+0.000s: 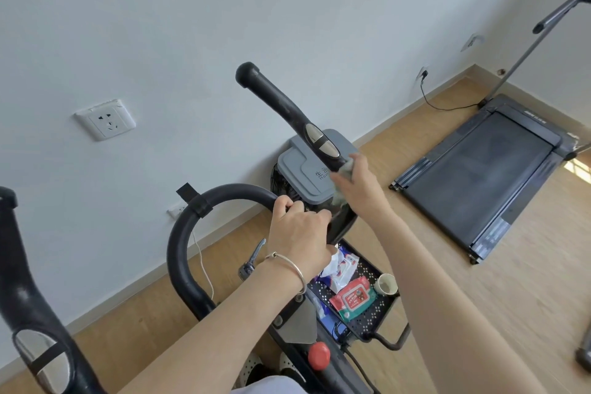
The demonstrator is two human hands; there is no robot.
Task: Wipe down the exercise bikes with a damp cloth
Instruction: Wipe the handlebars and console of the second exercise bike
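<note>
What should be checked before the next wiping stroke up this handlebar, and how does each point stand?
1. The right hand holds the cloth: ok.
2. The cloth touches the upright grip, just below the metal sensor: ok.
3. The left hand steadies the curved bar: ok.
4. The cloth is damp: cannot tell.
5. The upright grip above the metal sensor is unobstructed: ok.

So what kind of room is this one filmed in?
Probably a small home workout room: an exercise bike handlebar with a cloth on it, a treadmill flat on the wood floor, a household wall socket.
</note>
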